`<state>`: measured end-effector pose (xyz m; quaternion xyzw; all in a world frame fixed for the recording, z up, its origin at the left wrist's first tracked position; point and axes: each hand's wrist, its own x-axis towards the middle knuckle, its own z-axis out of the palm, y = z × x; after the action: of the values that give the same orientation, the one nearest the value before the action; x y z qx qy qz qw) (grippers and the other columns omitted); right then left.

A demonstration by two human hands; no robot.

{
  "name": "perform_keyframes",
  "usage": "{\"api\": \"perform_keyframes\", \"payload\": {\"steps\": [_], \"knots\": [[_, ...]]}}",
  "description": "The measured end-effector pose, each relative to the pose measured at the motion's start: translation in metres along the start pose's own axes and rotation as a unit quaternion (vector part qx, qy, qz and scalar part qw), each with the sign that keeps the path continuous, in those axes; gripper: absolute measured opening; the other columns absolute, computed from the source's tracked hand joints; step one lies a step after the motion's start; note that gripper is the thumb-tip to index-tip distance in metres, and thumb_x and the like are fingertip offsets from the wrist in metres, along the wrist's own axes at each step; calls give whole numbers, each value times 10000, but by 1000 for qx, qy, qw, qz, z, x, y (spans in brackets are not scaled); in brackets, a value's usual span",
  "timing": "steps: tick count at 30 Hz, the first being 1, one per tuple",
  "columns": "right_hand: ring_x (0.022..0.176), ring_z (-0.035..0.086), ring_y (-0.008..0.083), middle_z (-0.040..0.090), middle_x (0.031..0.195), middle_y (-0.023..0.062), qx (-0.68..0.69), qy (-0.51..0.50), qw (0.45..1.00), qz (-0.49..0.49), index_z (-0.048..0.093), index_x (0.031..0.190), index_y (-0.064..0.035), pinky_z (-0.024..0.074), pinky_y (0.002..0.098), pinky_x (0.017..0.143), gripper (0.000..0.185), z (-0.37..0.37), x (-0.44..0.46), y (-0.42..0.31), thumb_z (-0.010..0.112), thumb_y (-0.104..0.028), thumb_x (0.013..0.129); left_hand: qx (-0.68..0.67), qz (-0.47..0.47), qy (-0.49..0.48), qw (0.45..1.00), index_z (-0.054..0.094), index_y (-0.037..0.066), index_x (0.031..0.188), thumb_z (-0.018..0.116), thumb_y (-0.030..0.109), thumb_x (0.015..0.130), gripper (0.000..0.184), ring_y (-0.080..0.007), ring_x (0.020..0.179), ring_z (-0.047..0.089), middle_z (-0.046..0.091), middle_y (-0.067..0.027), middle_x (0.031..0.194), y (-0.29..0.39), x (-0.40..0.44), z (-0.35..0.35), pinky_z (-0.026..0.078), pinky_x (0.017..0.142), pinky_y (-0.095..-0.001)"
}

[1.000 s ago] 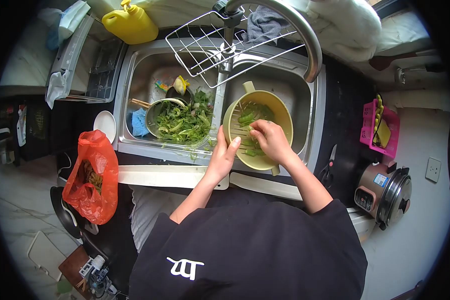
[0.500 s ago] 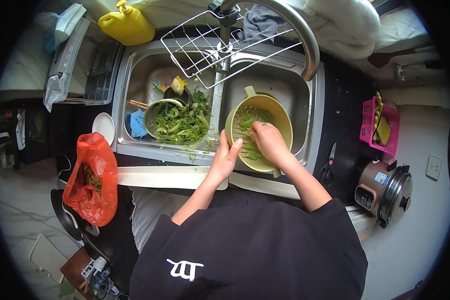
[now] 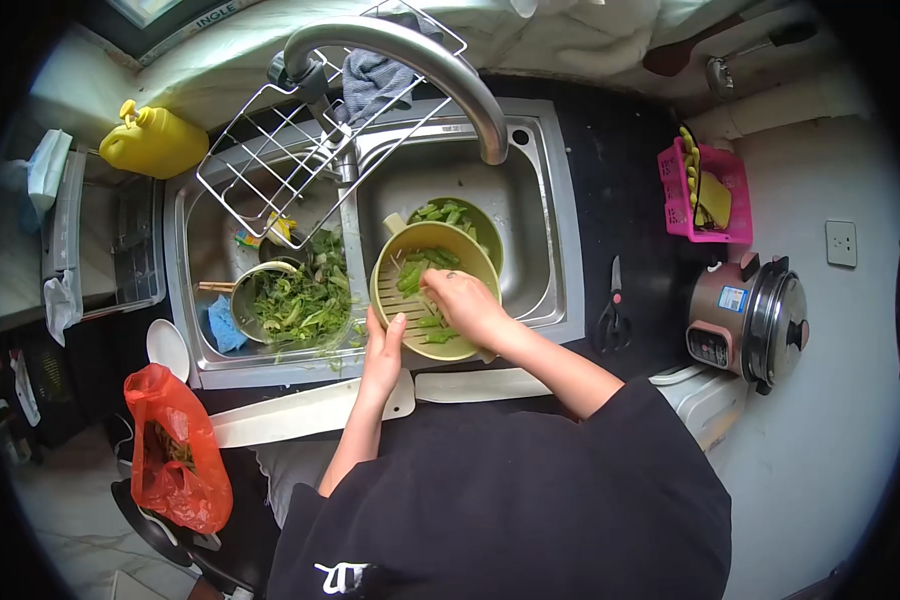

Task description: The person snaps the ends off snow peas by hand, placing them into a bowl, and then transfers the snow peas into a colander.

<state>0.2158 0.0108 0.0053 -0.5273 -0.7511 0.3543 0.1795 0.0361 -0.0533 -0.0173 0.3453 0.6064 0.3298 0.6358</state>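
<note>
My left hand (image 3: 381, 352) grips the near left rim of a yellow-green slotted colander (image 3: 476, 262), with the thumb over the edge. The colander is tilted toward me in the right sink basin. Inside it, my right hand (image 3: 465, 308) has its fingers closed on cut green vegetable pieces (image 3: 432, 270); my own fingers partly cover them. More pieces (image 3: 437, 328) lie on the colander's slotted bottom. Behind the colander is a green bowl (image 3: 491, 238), partly hidden, with cut green pieces (image 3: 446, 212) in it.
Leafy trimmings (image 3: 305, 300) heap in the left basin, near a blue cloth (image 3: 226, 325). A wire rack (image 3: 260, 160) and curved faucet (image 3: 410, 42) overhang the sink. Scissors (image 3: 613, 318), a pink basket (image 3: 735, 195) and a cooker (image 3: 725, 310) stand right; a red bag (image 3: 195, 485) lies left.
The whole view has shifted, so the sink appears further left. The colander has moved off the bowl behind it, showing more green pieces there. Both hands stay at the colander.
</note>
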Motion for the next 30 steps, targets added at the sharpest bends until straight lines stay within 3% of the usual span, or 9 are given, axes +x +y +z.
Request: {"api": "perform_keyframes", "payload": {"steps": [5, 12, 14, 16, 18, 20, 23, 25, 30], "knots": [[872, 613, 366, 633, 895, 178, 15, -6, 999, -27, 550, 997, -18, 479, 444, 752, 134, 10, -3, 8, 554, -79, 877, -14, -29, -5, 999, 193, 120, 1485, 442, 482, 946, 696, -234, 1249, 426, 381, -127, 1394, 1, 0, 0, 377, 1001, -379], [930, 590, 355, 594, 981, 163, 87, -19, 996, -24, 586, 1037, -28, 470, 424, 795, 196, 5, -1, -7, 571, -26, 841, -53, -20, -10, 998, 226, 37, 1444, 452, 421, 967, 652, -245, 1261, 393, 381, -154, 1391, -10, 3, -2, 329, 1034, -336], [950, 584, 346, 593, 984, 163, 133, -12, 989, -65, 598, 1038, -31, 463, 418, 807, 214, 0, 16, -41, 562, -10, 827, -46, -62, -32, 996, 196, 134, 1482, 445, 510, 945, 702, -208, 1249, 421, 380, -113, 1391, -13, 4, 0, 382, 1007, -371], [992, 579, 353, 595, 1054, 170, 169, -26, 979, -114, 589, 1103, -24, 468, 413, 838, 302, 10, 41, -80, 551, 10, 805, -106, -48, -25, 993, 198, 89, 1477, 443, 499, 958, 705, -188, 1231, 426, 380, -100, 1384, -37, 9, 2, 382, 1001, -346], [1057, 566, 363, 582, 1153, 185, 166, -8, 965, -205, 563, 1189, -19, 467, 402, 895, 414, 44, 67, -106, 528, 39, 780, -58, -48, -83, 994, 434, 14, 1317, 411, 455, 992, 548, -155, 1169, 482, 501, -97, 1295, -84, 23, -12, 414, 955, -322], [1102, 554, 365, 562, 1221, 196, 72, 66, 959, -265, 532, 1253, -16, 456, 395, 942, 504, 47, 67, -122, 521, 48, 753, -130, -120, -106, 978, 307, 86, 1433, 402, 380, 1007, 526, -174, 1224, 473, 464, -101, 1355, -66, 18, -6, 388, 1012, -348], [1098, 557, 340, 582, 1193, 165, 88, 108, 973, -186, 585, 1190, -58, 463, 400, 928, 438, -14, 45, -87, 564, 2, 757, -128, -138, -86, 978, 368, 57, 1378, 393, 443, 984, 553, -216, 1164, 531, 539, -119, 1280, -39, 9, 2, 402, 994, -376], [995, 589, 331, 627, 1057, 152, -5, 269, 960, -80, 632, 1042, -38, 473, 408, 877, 276, -71, 14, -18, 552, -16, 779, -132, -146, -68, 978, 382, 42, 1378, 369, 528, 957, 643, -251, 1178, 537, 527, -141, 1315, -31, 8, 1, 403, 1000, -406], [938, 584, 360, 563, 1052, 176, -279, 370, 840, 283, 626, 1039, -38, 476, 419, 813, 229, -153, -122, 191, 653, -139, 835, -132, -128, -69, 981, 337, 40, 1380, 401, 516, 949, 646, -260, 1193, 524, 510, -160, 1316, -26, 14, -2, 395, 1017, -412]]}}
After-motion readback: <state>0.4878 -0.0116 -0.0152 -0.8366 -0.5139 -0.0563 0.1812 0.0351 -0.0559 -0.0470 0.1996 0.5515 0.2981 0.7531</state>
